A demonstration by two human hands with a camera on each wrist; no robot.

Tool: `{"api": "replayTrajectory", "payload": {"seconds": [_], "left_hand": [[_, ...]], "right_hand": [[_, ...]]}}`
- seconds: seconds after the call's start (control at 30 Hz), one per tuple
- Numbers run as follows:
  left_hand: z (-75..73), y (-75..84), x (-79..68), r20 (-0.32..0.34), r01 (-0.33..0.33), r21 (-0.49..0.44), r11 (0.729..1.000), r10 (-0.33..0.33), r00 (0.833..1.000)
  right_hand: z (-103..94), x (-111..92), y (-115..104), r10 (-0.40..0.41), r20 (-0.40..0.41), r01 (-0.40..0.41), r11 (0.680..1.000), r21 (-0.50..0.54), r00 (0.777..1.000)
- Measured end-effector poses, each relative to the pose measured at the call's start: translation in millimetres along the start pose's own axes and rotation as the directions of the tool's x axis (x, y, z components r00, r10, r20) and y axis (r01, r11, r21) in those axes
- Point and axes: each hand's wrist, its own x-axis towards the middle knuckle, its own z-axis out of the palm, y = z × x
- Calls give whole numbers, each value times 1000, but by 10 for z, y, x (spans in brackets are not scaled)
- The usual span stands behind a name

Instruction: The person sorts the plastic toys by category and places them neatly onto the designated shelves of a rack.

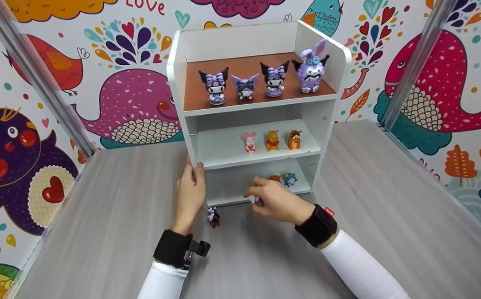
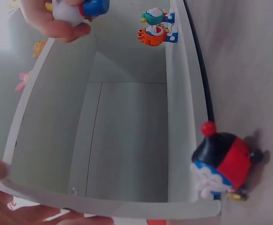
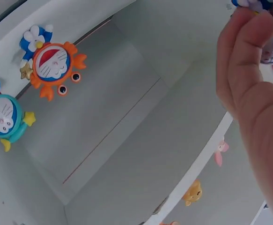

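Observation:
My left hand (image 1: 191, 195) grips the left side panel of a small white shelf unit (image 1: 323, 137), thumb at its front edge and fingers along the outside. In front of the bottom shelf, my right hand (image 1: 280, 202) pinches a small blue-and-white cat figurine (image 2: 70, 12), partly hidden by the fingers. On that shelf's right part stand an orange crab-costumed figurine (image 3: 56, 65) and a teal-costumed one (image 3: 3, 116). A red-and-black capped figurine (image 2: 226, 158) is on the table by the unit's front left corner, close to my left wrist.
Several purple-and-black figurines (image 1: 274, 81) line the top shelf's front. The middle shelf bears a pink piglet (image 1: 249, 142), a yellow bear (image 1: 272, 140) and an orange tiger (image 1: 294, 140). Behind the grey table (image 1: 381, 199) rise walls with cartoon prints.

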Motion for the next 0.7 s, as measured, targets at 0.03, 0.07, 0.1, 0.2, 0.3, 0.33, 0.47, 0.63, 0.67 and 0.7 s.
{"api": "replayTrajectory", "payload": {"seconds": [0.03, 0.07, 0.1, 0.2, 0.3, 0.33, 0.47, 0.63, 0.67, 0.7], "left_hand": [[5, 2, 1, 1, -2, -2, 1000, 2, 1000], [11, 1, 1, 4, -4, -2, 1000, 4, 1000], [16, 0, 1, 5, -6, -2, 1000, 6, 1000], [22, -11, -8, 7, -8, -4, 1000, 8, 1000], [16, -17, -11, 6, -7, -12, 1000, 7, 1000], [13, -18, -12, 6, -6, -14, 1000, 6, 1000], [8, -10, 2, 5, -13, -19, 1000, 13, 1000], [-7, -3, 1, 6, -10, -10, 1000, 10, 1000], [-13, -5, -2, 7, -7, -9, 1000, 7, 1000], [-18, -5, -5, 8, -4, -9, 1000, 4, 1000]], "right_hand": [[-6, -4, 4, 11, -6, -11, 1000, 0, 1000], [-12, -9, 9, 21, -9, -21, 1000, -2, 1000], [-18, -14, 14, 30, -9, -30, 999, -9, 999], [-26, -24, 29, 53, 11, -53, 998, -18, 999], [-28, -22, 50, 63, 32, -63, 998, -7, 997], [-28, -19, 59, 62, 33, -62, 998, -3, 998], [-36, -7, 104, 62, 19, -62, 998, -8, 998], [-23, 34, 172, 95, 3, -95, 995, -24, 996], [-17, 47, 184, 105, -1, -105, 994, -21, 995], [-9, 63, 195, 113, -6, -113, 993, -20, 994]]}}
